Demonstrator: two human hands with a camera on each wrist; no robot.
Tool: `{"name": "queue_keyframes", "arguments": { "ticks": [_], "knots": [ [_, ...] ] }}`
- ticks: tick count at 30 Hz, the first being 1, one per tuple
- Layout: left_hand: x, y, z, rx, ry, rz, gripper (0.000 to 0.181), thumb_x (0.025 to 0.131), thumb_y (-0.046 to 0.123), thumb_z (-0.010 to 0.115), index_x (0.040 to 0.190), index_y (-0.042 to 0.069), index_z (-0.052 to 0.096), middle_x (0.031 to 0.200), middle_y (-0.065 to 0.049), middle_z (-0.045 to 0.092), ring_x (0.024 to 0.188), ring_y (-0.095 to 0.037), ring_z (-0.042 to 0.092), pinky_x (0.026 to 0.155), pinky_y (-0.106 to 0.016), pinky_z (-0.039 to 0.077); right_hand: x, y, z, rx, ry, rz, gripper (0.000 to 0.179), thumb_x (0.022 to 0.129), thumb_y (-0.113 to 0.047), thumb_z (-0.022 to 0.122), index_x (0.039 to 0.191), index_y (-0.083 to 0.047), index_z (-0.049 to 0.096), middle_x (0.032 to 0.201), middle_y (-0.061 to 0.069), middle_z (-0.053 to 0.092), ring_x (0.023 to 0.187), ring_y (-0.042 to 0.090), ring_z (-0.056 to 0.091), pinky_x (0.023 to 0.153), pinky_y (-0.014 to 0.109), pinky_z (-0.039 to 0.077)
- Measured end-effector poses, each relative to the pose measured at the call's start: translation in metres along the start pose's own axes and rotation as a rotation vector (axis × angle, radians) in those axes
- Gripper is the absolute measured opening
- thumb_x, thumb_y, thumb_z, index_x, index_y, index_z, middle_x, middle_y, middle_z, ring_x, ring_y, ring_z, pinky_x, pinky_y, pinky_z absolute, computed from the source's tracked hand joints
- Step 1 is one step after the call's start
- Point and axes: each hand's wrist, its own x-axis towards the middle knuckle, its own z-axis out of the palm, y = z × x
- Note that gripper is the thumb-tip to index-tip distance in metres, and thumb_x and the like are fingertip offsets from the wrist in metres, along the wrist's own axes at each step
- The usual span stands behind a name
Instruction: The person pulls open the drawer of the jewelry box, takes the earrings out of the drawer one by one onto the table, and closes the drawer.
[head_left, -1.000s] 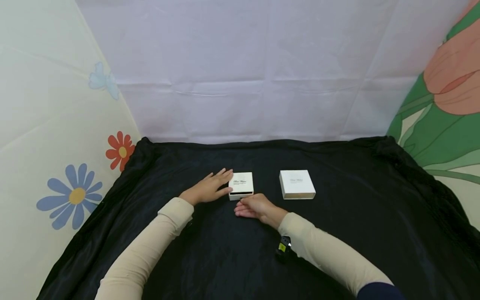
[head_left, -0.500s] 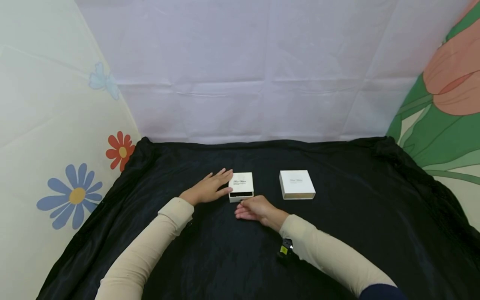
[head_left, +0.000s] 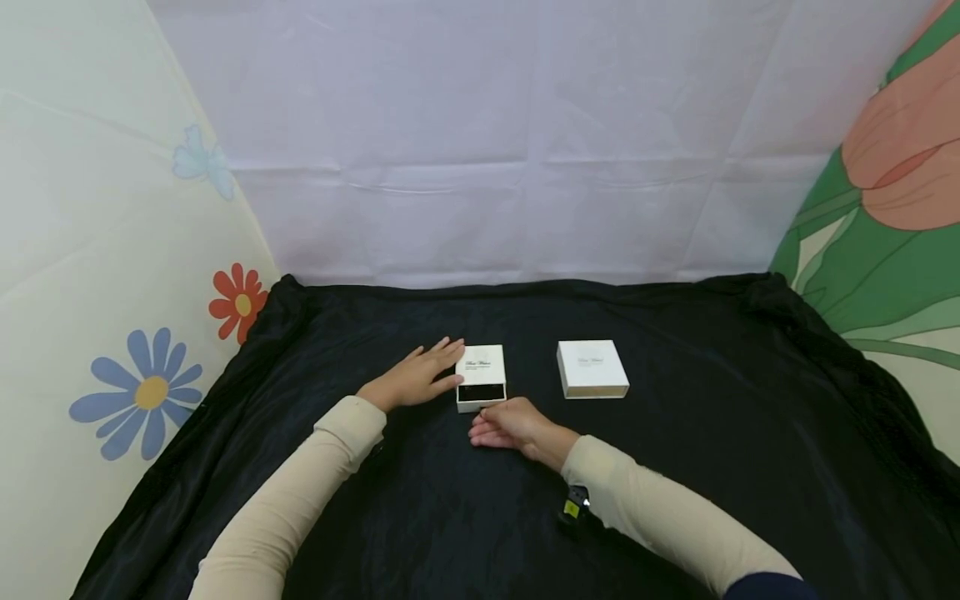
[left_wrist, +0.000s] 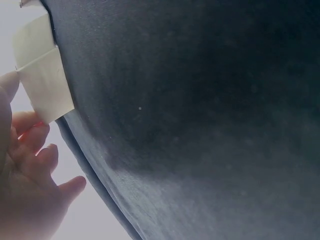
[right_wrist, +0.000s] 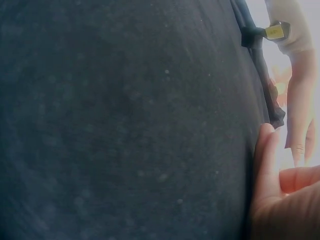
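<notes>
A small white drawer box [head_left: 481,360] with dark script on its lid lies near the middle of the black cloth. Its drawer [head_left: 469,407] is partly slid out at the front, and the inside looks dark. My left hand [head_left: 416,377] lies against the box's left side with fingers fairly straight, touching the sleeve. In the left wrist view, the box [left_wrist: 49,82] stands beside that hand's fingertips. At the drawer's front, thumb and forefinger of my right hand [head_left: 517,425] pinch its edge or a pull; the exact grip is hidden. The right wrist view shows mostly cloth.
To the right sits a second white box [head_left: 592,363], closed, with a gold-toned front side. Black cloth [head_left: 675,483] covers the table, wrinkled at its edges. A pale hanging sheet [head_left: 480,150] rises behind it, with flower-printed walls on both sides.
The drawer has slid farther out of its sleeve toward me, widening the dark gap. My right hand has moved slightly nearer with it, while my left hand has stayed against the box.
</notes>
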Motion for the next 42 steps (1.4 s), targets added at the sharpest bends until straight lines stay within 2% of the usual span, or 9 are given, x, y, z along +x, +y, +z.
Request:
{"name": "queue_keyframes", "arguments": {
  "ticks": [25, 42],
  "knots": [
    [0.000, -0.001, 0.001, -0.010, 0.013, 0.005, 0.066, 0.101, 0.047, 0.042, 0.153, 0.011, 0.024, 0.159, -0.001, 0.017, 0.147, -0.026, 0.010, 0.113, -0.060, 0.012, -0.015, 0.006, 0.000, -0.013, -0.037, -0.001, 0.022, 0.097, -0.003, 0.048, 0.104, 0.014, 0.062, 0.074, 0.009, 0.070, 0.067, 0.014, 0.069, 0.067, 0.026, 0.057],
    [-0.001, 0.000, 0.001, -0.015, 0.012, 0.004, 0.066, 0.101, 0.046, 0.042, 0.153, 0.011, 0.023, 0.159, -0.001, 0.017, 0.147, -0.025, 0.010, 0.113, -0.060, 0.013, -0.021, 0.012, 0.002, -0.016, -0.062, -0.005, 0.026, 0.098, -0.003, 0.047, 0.105, 0.017, 0.061, 0.071, 0.008, 0.069, 0.065, 0.014, 0.069, 0.065, 0.024, 0.057]
  ]
}}
